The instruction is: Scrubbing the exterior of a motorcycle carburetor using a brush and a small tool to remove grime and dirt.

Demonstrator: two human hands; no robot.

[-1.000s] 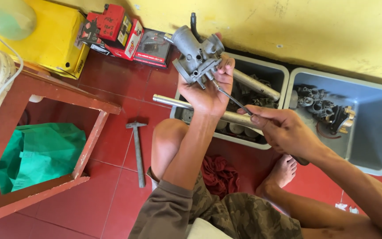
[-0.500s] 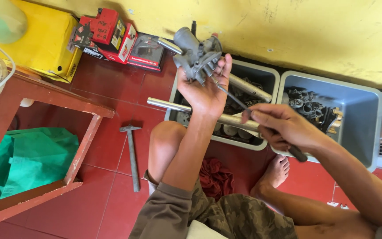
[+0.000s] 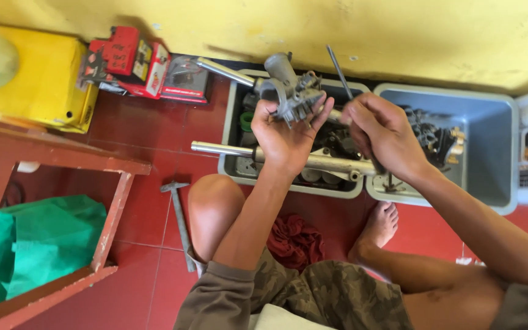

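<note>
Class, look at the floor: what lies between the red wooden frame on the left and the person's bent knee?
In the head view, a hammer lies on the red tiles between the wooden frame and the knee, its head toward the wall.

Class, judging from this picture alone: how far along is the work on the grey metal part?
Done: the carburettor-like metal part is out of the grey bins and held up in the left hand. In hand: the right hand grips a thin screwdriver-like tool, its shaft pointing up, off the part. Left: the part looks largely assembled; the hammer lies untouched on the floor.
</note>
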